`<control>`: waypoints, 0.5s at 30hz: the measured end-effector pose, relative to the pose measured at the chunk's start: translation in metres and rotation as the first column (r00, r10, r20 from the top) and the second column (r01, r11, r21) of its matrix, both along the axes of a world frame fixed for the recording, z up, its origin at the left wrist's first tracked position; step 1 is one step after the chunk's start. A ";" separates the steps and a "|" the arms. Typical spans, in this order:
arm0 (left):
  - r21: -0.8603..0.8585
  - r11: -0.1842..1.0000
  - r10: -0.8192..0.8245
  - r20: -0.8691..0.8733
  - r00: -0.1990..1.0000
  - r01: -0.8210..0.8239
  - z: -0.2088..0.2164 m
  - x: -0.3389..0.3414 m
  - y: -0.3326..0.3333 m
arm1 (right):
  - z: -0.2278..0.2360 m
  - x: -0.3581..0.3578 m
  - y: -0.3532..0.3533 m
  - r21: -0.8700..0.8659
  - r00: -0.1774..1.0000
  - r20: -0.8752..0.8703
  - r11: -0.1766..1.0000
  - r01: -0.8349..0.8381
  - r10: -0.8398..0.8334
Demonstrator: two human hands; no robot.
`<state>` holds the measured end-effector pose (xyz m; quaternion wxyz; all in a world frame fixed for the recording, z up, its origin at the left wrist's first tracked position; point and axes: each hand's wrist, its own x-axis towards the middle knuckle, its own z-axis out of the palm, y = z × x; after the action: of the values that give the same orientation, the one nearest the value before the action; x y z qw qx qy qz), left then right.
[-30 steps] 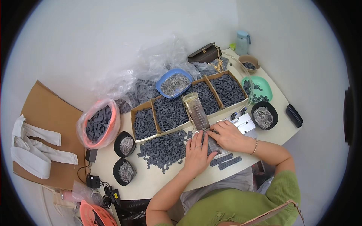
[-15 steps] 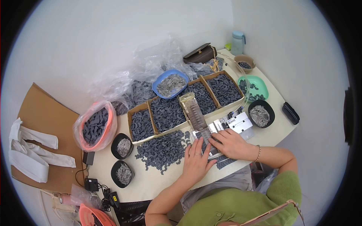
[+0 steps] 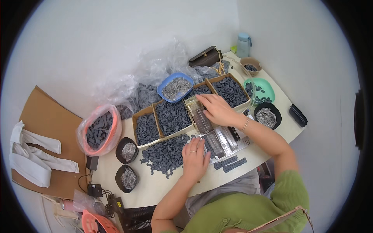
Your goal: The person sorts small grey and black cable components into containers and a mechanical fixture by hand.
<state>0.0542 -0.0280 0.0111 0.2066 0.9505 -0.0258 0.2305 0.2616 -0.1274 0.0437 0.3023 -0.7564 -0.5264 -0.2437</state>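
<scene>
At the near edge of the pale counter (image 3: 155, 190), we see a silvery metal fixture (image 3: 229, 139), blocky and smooth, with ridged rows of dark pieces across its bed. A long, clear, rectangular panel (image 3: 203, 121) extends from its far side toward the box compartments. The right hand (image 3: 217, 109) lies over this panel, thumb apart from the other fingers; we cannot tell whether it is gripped or only touched. The left hand (image 3: 195, 157) rests at the fixture's left edge, its fingers loosely side by side and the thumb standing away.

Just beside the fixture's near side lie flat, dark strips (image 3: 235, 165) with notched outlines. To its left spreads a heap of small, matte, knobbly pieces (image 3: 163, 153). Behind, a cardboard box (image 3: 156, 121) with four compartments is filled with similar charcoal pieces, and a blue plastic dish (image 3: 183, 98) of thin, shiny metal bits sits against its far edge.

Farther out, we find rounded black bowls of glinting metal bits at both sides, a mint-green dish (image 3: 269, 86) with scattered dark pieces, a pink basket (image 3: 114, 128) lined with filmy plastic, crumpled clear bags (image 3: 167, 58) and a cylindrical blue bottle (image 3: 243, 46).
</scene>
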 end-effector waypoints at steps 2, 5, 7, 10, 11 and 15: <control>-0.026 0.999 0.037 0.037 0.999 -0.036 0.003 0.001 0.007 | 0.009 0.003 0.013 -0.006 0.968 -0.249 0.999 -0.036 0.033; -0.081 0.994 0.086 0.107 0.991 -0.077 0.009 0.002 0.017 | 0.027 -0.010 0.007 0.130 0.904 -0.408 0.988 -0.081 0.128; -0.124 0.987 0.124 0.170 0.978 -0.104 0.013 0.002 0.022 | 0.039 -0.031 -0.012 0.122 0.974 -0.152 0.981 -0.151 0.169; -0.217 0.967 0.182 0.224 0.958 -0.133 0.017 -0.002 0.030 | 0.036 -0.075 -0.059 -0.197 0.851 0.413 0.944 -0.265 0.325; -0.242 0.962 0.186 0.248 0.951 -0.125 0.019 0.000 0.030 | 0.024 -0.088 -0.069 -0.173 0.836 0.424 0.938 -0.301 0.347; -0.187 0.977 0.154 0.287 0.945 -0.103 0.018 0.000 0.027 | -0.010 -0.126 -0.090 -0.276 0.891 0.323 0.932 -0.233 0.319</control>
<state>0.0538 -0.0014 0.0289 0.2649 0.8831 0.0250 0.3864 0.1355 -0.2176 0.0340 0.1421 -0.6452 -0.7003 -0.2704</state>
